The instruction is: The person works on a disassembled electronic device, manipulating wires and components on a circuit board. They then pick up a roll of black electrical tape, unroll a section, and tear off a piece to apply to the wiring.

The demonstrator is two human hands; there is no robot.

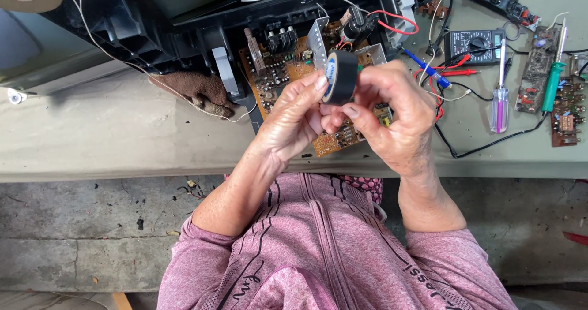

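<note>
I hold a roll of black electrical tape (340, 77) up in front of me with both hands. My left hand (294, 117) pinches the roll's left side, thumb and fingers on its inner ring. My right hand (392, 111) wraps around the right side, its thumb pressing the lower edge of the roll. Beneath my hands lies an orange-brown circuit board (278, 74) with several components, sitting at the open back of a black television chassis (153, 16).
On the grey workbench (92, 132) to the right lie a black multimeter (474, 44) with red leads, a clear-handled screwdriver (500, 102), a green soldering iron (553, 80) and smaller circuit boards (536, 71). A brown cloth (199, 93) sits left of the board.
</note>
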